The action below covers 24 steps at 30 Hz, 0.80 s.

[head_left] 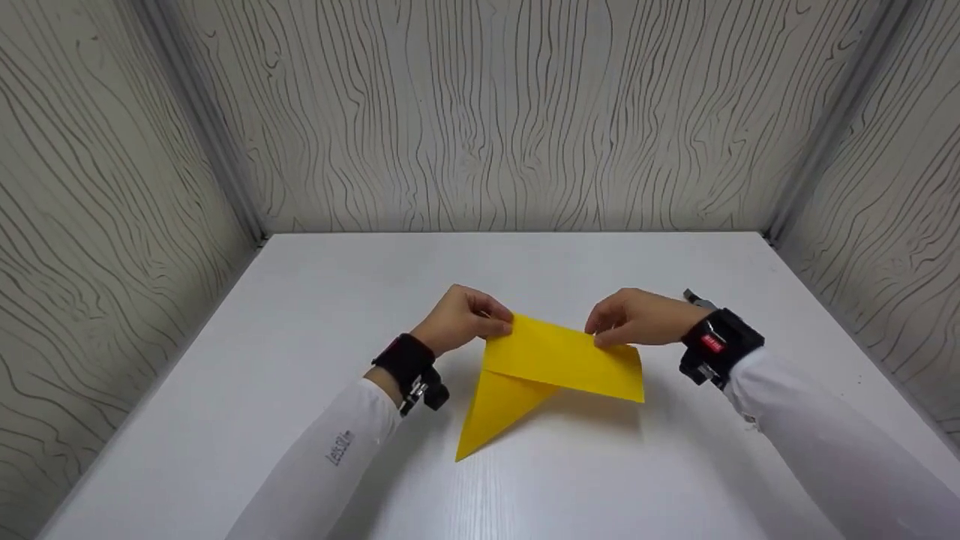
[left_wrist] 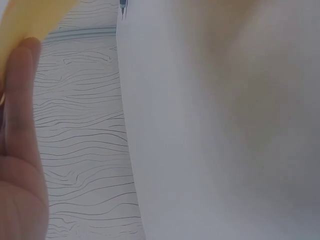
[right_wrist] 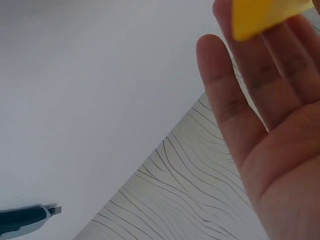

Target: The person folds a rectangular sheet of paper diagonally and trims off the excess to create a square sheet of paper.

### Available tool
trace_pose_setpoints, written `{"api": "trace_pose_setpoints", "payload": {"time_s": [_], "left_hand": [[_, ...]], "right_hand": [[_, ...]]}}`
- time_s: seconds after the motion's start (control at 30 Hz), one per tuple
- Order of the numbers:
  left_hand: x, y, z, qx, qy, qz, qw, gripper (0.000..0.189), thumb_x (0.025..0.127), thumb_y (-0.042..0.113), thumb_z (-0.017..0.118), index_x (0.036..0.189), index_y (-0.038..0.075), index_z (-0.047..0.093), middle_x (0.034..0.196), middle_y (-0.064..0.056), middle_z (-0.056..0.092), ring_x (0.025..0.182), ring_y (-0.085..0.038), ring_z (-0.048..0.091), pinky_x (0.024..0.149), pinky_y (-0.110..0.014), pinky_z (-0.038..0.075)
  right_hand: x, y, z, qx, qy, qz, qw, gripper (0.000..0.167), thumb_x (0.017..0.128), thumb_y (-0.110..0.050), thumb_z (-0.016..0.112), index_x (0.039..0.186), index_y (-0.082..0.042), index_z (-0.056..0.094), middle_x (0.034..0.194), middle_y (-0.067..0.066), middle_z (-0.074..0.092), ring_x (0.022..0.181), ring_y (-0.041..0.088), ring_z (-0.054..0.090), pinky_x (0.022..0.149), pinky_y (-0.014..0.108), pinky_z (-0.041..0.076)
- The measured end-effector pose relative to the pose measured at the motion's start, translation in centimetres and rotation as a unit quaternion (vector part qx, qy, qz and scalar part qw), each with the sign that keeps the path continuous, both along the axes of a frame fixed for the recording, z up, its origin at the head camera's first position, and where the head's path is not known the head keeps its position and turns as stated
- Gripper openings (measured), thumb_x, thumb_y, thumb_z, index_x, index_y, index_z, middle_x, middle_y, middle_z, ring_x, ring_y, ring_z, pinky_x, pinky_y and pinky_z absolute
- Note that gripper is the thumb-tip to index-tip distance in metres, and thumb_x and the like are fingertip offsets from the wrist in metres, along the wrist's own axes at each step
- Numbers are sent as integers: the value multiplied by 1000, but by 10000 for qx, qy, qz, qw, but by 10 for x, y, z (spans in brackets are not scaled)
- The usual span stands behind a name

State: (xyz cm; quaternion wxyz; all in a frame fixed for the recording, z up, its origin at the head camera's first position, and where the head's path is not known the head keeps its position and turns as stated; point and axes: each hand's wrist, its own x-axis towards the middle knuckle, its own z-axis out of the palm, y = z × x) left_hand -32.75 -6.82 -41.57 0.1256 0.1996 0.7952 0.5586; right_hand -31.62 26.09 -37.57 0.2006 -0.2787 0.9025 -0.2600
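A folded sheet of yellow paper (head_left: 559, 352) is held up over the white table, a pointed flap (head_left: 499, 416) slanting down to the lower left. My left hand (head_left: 469, 319) pinches its upper left corner between thumb and fingers. Farther right along the top edge, my right hand (head_left: 634, 319) pinches the paper. In the left wrist view the left hand (left_wrist: 20, 150) shows at the left margin, with blurred paper (left_wrist: 35, 17) above it. The right wrist view catches a paper corner (right_wrist: 252, 22) in front of the fingers of the right hand (right_wrist: 270, 125).
A dark marker-like tool (right_wrist: 25, 217) lies on the table, partly cut off by the view; behind the right wrist a dark tip (head_left: 696, 298) sticks out. Wood-grain-patterned panels (head_left: 480, 112) enclose the white table (head_left: 300, 285) at the back and sides.
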Motion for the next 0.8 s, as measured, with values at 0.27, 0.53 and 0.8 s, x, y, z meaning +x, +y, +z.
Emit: {"api": "trace_pose_setpoints", "payload": {"time_s": [0.27,0.53,0.8], "left_hand": [[7,9,-1,-209,212,-298,9991,15,96,9,83,110,5,86,107,-9,84,87,-12,75,85,-29,66],[5,10,0,-158,254,-416,9987,16,96,8,83,111,4,86,109,-9,84,90,-14,78,87,-31,67],[5,8,4,-190,210,-429,9987,16,97,9,83,112,5,86,110,-9,84,92,-14,78,88,-32,67]], "right_hand": [[-2,-30,3,464,-61,286,9985,21,107,-23,70,118,-9,81,99,-1,78,86,13,66,84,31,63],[-7,-37,2,237,-450,443,9977,27,113,-29,61,124,-11,79,99,-2,75,88,14,66,86,31,61],[-6,-35,2,49,-456,400,9981,24,112,-28,63,119,-12,79,94,-3,72,85,15,62,82,27,52]]}}
